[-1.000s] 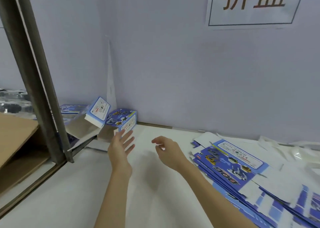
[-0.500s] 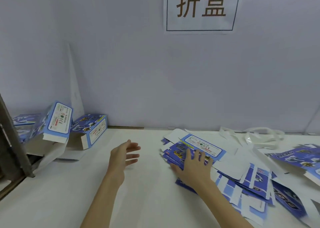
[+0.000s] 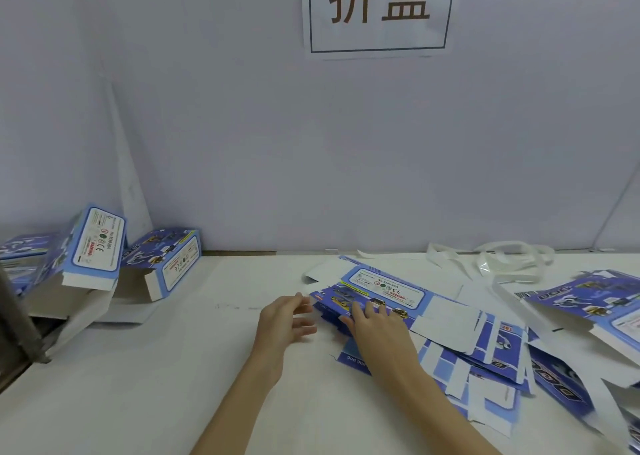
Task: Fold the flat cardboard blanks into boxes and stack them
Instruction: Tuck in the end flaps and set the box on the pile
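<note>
Cardboard blanks [image 3: 433,326] lie fanned across the bench [image 3: 138,402] at lower right, where the right hand [image 3: 377,326] now presses spread fingers on the top one, the left hand [image 3: 287,323] newly arrived alongside, fingers relaxed, suggesting another pickup beginning.

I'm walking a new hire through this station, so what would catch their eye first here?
Likely the white sign with two large brown characters, high on the back wall. Next, the messy pile of blue flat blanks on the table's right, where the right hand lies flat on the top blank, the left hand open beside its edge. At far left, folded boxes lean in a loose heap.
</note>
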A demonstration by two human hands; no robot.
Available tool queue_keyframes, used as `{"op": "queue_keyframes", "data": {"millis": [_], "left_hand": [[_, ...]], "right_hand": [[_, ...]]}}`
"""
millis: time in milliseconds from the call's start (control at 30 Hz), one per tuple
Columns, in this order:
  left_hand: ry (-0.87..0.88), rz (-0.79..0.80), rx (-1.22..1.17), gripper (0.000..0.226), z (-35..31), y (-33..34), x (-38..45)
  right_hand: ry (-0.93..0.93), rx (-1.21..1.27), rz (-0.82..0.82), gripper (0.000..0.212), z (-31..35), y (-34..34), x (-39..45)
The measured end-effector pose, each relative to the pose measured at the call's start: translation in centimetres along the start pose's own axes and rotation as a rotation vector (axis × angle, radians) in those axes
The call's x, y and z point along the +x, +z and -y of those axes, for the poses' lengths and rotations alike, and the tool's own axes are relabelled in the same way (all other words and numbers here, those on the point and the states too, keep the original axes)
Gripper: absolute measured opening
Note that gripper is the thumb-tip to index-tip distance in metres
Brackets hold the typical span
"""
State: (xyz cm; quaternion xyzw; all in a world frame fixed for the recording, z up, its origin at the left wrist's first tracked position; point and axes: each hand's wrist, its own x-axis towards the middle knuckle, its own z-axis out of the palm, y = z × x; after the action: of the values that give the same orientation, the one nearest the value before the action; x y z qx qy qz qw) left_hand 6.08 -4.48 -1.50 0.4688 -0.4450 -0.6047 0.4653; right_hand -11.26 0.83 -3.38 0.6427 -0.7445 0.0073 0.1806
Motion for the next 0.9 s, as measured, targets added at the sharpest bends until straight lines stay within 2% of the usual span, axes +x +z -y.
{"op": "queue_keyframes", "data": {"millis": [67, 167, 233, 300, 367, 433, 500, 600, 733, 833, 900], "left_hand": [[-0.006, 0.002, -0.04, 0.022, 0.1, 0.3, -0.1], [0.036, 0.067, -0.083, 0.034, -0.2, 0.6, -0.7], [0.123, 0.134, -0.062, 0.059, -0.8, 0.7, -1.3], [0.244, 0.14, 0.018, 0.079, -1.4, 0.7, -1.6], [0.366, 0.134, 0.084, 0.081, -2.0, 0.7, -1.8], [0.432, 0.112, 0.042, 0.07, -2.6, 0.6, -1.8], [0.503, 0.065, 0.022, 0.058, -3.1, 0.4, -1.7], [0.647, -0.022, 0.173, 0.059, -3.2, -0.3, -1.4], [0.68, -0.123, 0.396, 0.056, -2.6, -0.4, -1.1], [0.689, -0.189, 0.682, 0.087, -2.3, 0.0, -1.2], [0.652, -0.221, 0.751, 0.104, -2.1, 0.4, -1.5]], "right_hand": [[-0.078, 0.04, -0.314, 0.046, -0.1, -0.9, -0.5], [-0.165, 0.294, -0.828, 0.049, -0.6, -2.3, -0.5], [-0.181, 0.549, -0.966, 0.051, -1.3, -4.2, -0.2], [-0.104, 0.813, -0.996, 0.045, -2.0, -6.3, -0.3], [0.03, 1.118, -0.96, 0.034, -2.3, -7.7, -0.7], [0.163, 1.513, -0.81, 0.037, -2.3, -8.4, -0.7], [0.255, 1.738, -0.644, 0.037, -2.6, -8.7, -0.7], [0.362, 1.896, -0.412, 0.046, -3.3, -8.0, -1.0], [0.507, 1.975, -0.214, 0.051, -3.4, -5.8, -2.1], [0.565, 1.996, -0.155, 0.05, -2.3, -4.7, -2.5], [0.574, 2.01, -0.148, 0.05, -1.7, -4.3, -2.7]]}}
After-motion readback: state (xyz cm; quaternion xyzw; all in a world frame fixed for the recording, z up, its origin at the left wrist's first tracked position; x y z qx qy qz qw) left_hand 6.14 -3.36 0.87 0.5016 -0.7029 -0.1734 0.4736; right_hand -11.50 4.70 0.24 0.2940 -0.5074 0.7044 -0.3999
